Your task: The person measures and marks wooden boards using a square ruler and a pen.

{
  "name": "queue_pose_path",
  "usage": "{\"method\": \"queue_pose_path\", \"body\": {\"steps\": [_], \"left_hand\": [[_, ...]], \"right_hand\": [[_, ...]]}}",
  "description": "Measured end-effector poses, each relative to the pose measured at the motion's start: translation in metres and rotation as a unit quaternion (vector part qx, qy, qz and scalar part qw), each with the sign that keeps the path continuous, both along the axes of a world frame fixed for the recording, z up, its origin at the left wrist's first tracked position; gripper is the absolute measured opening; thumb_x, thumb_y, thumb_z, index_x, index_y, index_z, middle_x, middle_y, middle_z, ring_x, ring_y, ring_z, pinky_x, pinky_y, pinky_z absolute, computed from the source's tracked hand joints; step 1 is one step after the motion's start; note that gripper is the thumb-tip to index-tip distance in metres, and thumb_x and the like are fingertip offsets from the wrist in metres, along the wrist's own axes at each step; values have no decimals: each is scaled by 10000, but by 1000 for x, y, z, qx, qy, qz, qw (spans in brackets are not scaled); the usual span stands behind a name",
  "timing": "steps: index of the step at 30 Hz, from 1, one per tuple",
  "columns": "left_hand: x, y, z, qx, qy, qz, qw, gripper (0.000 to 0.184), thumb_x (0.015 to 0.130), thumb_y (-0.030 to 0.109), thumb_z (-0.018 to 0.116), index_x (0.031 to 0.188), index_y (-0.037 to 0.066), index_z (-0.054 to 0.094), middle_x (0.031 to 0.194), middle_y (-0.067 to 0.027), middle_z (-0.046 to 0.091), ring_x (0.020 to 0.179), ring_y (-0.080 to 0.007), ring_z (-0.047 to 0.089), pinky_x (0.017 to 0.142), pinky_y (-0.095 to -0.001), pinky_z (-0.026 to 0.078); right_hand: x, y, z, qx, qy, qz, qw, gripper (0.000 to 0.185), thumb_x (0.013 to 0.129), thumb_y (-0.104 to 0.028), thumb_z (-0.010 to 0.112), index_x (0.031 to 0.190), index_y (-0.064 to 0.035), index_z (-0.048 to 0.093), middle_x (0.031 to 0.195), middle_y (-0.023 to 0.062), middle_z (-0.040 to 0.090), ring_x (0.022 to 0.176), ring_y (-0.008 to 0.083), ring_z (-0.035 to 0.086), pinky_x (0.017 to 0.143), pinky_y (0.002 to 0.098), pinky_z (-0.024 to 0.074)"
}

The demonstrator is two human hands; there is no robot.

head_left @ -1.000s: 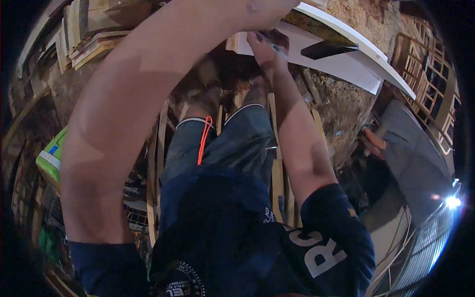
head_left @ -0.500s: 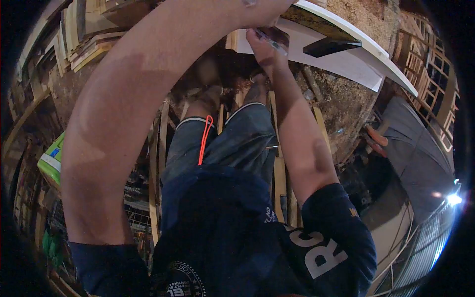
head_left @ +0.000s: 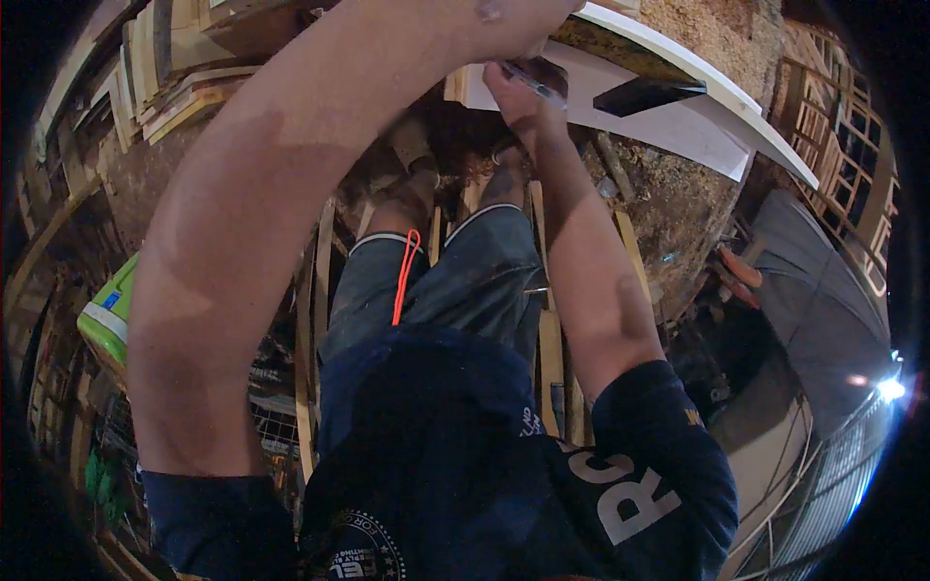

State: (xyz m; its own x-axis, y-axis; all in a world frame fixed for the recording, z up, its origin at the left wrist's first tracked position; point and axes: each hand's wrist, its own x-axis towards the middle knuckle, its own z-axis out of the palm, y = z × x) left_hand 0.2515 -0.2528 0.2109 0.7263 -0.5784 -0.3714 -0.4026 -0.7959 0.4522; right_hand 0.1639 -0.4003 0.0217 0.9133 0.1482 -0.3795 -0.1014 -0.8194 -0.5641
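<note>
My left arm reaches across the top of the head view, and my left hand (head_left: 538, 29) is largely cut off by the upper edge, its fingers hidden. Just below it, my right hand (head_left: 523, 102) is closed around a slim, pale, shiny tool (head_left: 542, 87) whose kind I cannot make out. Both hands are at a white board (head_left: 668, 136), the right one over its near edge. On that board lies a black, flat-sided piece (head_left: 649, 96), beside a worn yellow-and-dark strip (head_left: 610, 46). A long white curved edge (head_left: 717, 73) runs beyond the strip.
Stacked timber pieces (head_left: 189, 102) stand at upper left, and sawdust (head_left: 697, 34) lies behind the board. A bright green item (head_left: 107, 315) is at far left. Orange-handled tools (head_left: 741, 266) lie right, by a grey cover (head_left: 814, 281). Wooden strips (head_left: 550, 363) lie around my legs.
Both hands stay almost where they were, with the right hand still closed on the slim tool. The view has shifted very slightly; the board and the black piece look unmoved.
</note>
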Motion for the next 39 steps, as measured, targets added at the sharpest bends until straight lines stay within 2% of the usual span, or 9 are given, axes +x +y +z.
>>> {"method": "queue_pose_path", "body": {"steps": [3, 6, 9, 12, 17, 23, 28, 30, 39], "left_hand": [[0, 2, -7, -13, -40, -27, 999, 148, 776, 5, 698, 912, -28, 746, 944, -242, 720, 953, -389, 715, 856, -444, 578], [-6, 5, -7, -33, -76, -24, 996, 139, 770, 2, 695, 896, -25, 747, 932, -239, 721, 941, -388, 715, 854, -444, 575], [2, 0, -22, -12, -72, -35, 997, 143, 760, 4, 700, 893, -22, 749, 914, -241, 721, 926, -393, 716, 855, -447, 572], [6, -1, 7, 10, 20, -27, 999, 160, 750, 13, 714, 903, -21, 748, 904, -244, 720, 924, -394, 715, 854, -449, 569], [-4, 2, -2, -29, -44, -16, 998, 192, 740, 46, 746, 923, -12, 748, 905, -238, 722, 926, -392, 714, 858, -457, 566], [-6, 3, 3, -19, -67, -59, 996, 225, 733, 108, 796, 932, 12, 753, 942, -216, 730, 972, -379, 708, 896, -457, 562], [-6, 3, -7, 12, -78, -66, 995, 313, 747, 157, 801, 1025, 35, 727, 1032, -212, 708, 1028, -388, 684, 934, -468, 549], [-7, 0, -27, 25, -115, -79, 990, 365, 758, 155, 774, 1098, 58, 686, 1133, -193, 665, 1040, -391, 662, 927, -481, 550], [-16, -43, -1, 81, -65, -98, 990, 482, 818, 126, 689, 1270, 49, 538, 1031, -211, 699, 988, -386, 686, 875, -499, 558]], "right_hand": [[-10, -5, -43, 26, -194, 23, 980, 178, 912, -321, 590, 953, -192, 704, 897, 41, 743, 852, 261, 725, 775, 397, 550], [-12, -6, -52, -64, -158, 50, 984, 161, 932, -282, 559, 1010, -211, 680, 931, 38, 737, 879, 251, 720, 792, 400, 547], [-9, -4, -35, 8, -104, 5, 995, 175, 950, -253, 529, 1058, -210, 659, 988, 43, 738, 908, 248, 716, 806, 409, 545], [-12, -6, -58, -10, -196, 44, 980, 173, 935, -280, 563, 1018, -181, 678, 955, 70, 738, 916, 260, 717, 813, 415, 548], [-5, -5, -40, -12, -149, 59, 987, 221, 935, -322, 599, 988, -137, 709, 978, 109, 743, 931, 295, 717, 825, 428, 549], [-39, -12, -12, 309, -13, -166, 936, 147, 892, -65, 665, 1000, 29, 699, 890, 93, 722, 861, 189, 689, 794, 306, 562], [-101, -63, 21, 148, -89, -61, 983, 219, 896, -194, 727, 1042, -31, 743, 917, 133, 750, 856, 227, 736, 731, 346, 574], [-121, -82, 52, 91, 43, -167, 981, 218, 913, -198, 704, 1048, -32, 741, 934, 159, 747, 864, 267, 735, 785, 375, 571], [-161, -224, 61, 89, -38, -326, 941, 263, 915, -212, 695, 1089, -15, 719, 1038, 156, 741, 921, 247, 721, 819, 364, 565]]}}
